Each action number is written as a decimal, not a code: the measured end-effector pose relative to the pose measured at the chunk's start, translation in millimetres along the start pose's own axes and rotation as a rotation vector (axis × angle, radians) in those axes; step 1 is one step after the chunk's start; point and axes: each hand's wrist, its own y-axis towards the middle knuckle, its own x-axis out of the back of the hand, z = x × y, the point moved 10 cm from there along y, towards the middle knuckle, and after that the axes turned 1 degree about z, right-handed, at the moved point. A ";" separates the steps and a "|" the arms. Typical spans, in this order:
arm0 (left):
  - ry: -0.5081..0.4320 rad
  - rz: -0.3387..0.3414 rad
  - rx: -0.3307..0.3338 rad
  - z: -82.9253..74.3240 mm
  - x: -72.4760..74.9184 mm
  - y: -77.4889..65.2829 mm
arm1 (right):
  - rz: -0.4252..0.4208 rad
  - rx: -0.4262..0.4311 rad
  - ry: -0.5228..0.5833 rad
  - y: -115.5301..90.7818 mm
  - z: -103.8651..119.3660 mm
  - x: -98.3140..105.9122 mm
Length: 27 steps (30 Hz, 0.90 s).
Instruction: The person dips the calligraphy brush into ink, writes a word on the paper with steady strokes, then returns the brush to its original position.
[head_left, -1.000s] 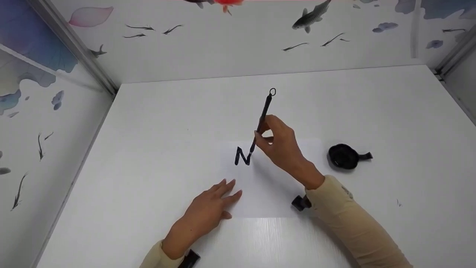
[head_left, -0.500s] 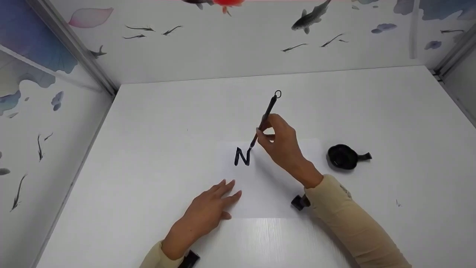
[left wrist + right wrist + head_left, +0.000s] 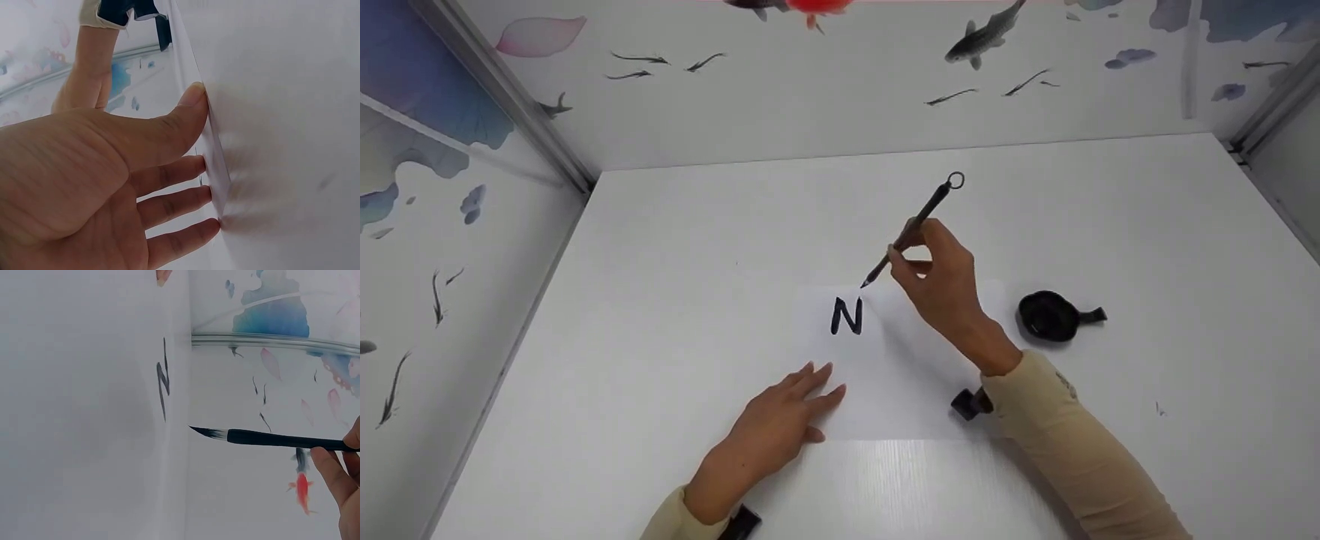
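My right hand (image 3: pixel 941 281) pinches a black ink brush (image 3: pixel 926 208) partway along its handle, with a hanging loop at the top end. In the right wrist view the dark bristle tip of the brush (image 3: pixel 211 432) is apart from the paper. Black strokes forming an N (image 3: pixel 847 316) stand on the white sheet of paper (image 3: pixel 900 405), near its upper left. My left hand (image 3: pixel 776 424) rests on the paper's left edge with fingers spread; the left wrist view shows its thumb and fingertips (image 3: pixel 194 95) touching the sheet.
A small black dish with a short handle (image 3: pixel 1048 316) lies right of the paper. Black wrist devices (image 3: pixel 966 405) sit at both sleeves. White walls printed with fish (image 3: pixel 984 36) border the white table (image 3: pixel 675 247) at the back and left.
The brush has lifted off the end of the N's last stroke. My right hand has shifted up and right, and the brush leans further right. My left hand has stayed put.
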 end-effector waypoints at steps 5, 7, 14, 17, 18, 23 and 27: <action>0.007 -0.016 -0.022 -1.4 0.8 -0.4 | -0.017 -0.014 0.005 -5.0 -4.9 10.5; 0.005 -0.019 -0.025 -1.1 1.1 -0.6 | -0.014 -0.025 0.008 -7.7 -8.5 11.3; 0.001 -0.014 -0.017 -0.3 0.0 -0.3 | -0.003 -0.076 0.027 -10.6 -18.1 7.7; 0.012 -0.011 -0.021 -0.5 -0.7 0.4 | -0.002 -0.079 0.038 -11.3 -19.1 6.7; 0.016 -0.009 -0.021 -0.5 -0.9 0.6 | -0.003 -0.080 0.041 -11.5 -19.1 6.6; 0.028 -0.003 -0.020 0.0 -1.1 0.7 | -0.003 -0.081 0.033 -11.6 -20.0 5.5; 0.024 -0.007 -0.023 -0.1 0.0 -0.4 | 0.005 -0.080 0.034 -11.1 -19.3 2.6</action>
